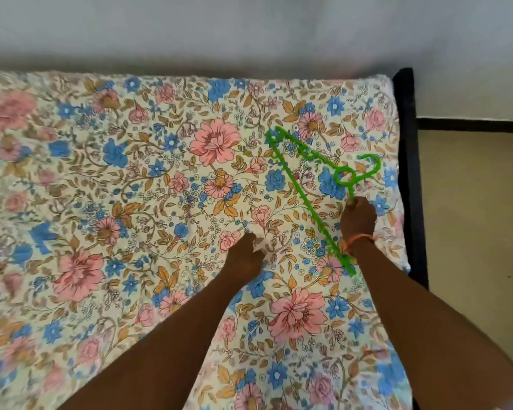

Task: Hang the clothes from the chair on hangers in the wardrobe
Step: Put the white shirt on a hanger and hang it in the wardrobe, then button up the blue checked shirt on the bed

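A bright green plastic hanger lies flat on the flowered bedsheet, toward the bed's right side, its hook pointing right. My right hand grips the hanger's near shoulder arm just below the round loop under the hook; an orange thread circles that wrist. My left hand hovers low over the sheet left of the hanger, fingers loosely curled, holding nothing. No clothes, chair or wardrobe are in view.
The bed fills most of the view, with a dark frame edge along its right side. Beyond it is beige floor. A pale wall runs behind the bed.
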Demonstrator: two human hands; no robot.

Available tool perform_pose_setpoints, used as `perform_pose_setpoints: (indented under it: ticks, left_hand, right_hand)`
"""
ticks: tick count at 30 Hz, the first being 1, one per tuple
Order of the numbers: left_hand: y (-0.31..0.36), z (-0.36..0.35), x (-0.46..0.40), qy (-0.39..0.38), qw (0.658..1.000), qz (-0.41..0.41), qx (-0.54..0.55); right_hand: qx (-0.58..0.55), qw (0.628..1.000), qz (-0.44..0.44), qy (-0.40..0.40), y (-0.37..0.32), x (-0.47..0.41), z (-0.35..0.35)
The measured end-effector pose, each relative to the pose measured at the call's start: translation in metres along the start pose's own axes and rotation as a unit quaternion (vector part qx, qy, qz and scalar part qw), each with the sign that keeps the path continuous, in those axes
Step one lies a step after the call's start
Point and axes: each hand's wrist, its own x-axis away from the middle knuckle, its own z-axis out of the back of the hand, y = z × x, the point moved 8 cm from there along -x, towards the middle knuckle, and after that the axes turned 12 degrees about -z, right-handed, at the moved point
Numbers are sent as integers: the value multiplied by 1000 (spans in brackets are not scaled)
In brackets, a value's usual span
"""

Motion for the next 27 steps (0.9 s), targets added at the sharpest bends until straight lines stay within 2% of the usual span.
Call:
perform_pose_setpoints:
  ticks: [6, 9, 11, 16, 22, 27]
  left_hand:
    - [-35, 28, 24, 17, 999, 39, 20]
    - [-47, 59, 49, 40, 996, 48, 59]
    - [-60, 81, 71, 52, 994, 64, 66]
    - [-122, 161, 148, 104, 987, 73, 99]
    - [-265, 297, 261, 201, 966, 91, 133]
    - [-403, 411, 326, 260, 946, 116, 153]
  right_hand:
    - [65, 995, -48, 52, -8, 27, -3]
    - [68, 997, -22, 4, -29, 70, -20]
    - [73, 996, 1, -56, -43, 113, -39]
    - [84, 982, 67, -157, -81, 269, -100]
    - [71, 967, 93, -227, -139, 481, -176]
    - [77, 947, 182, -253, -198, 638, -269]
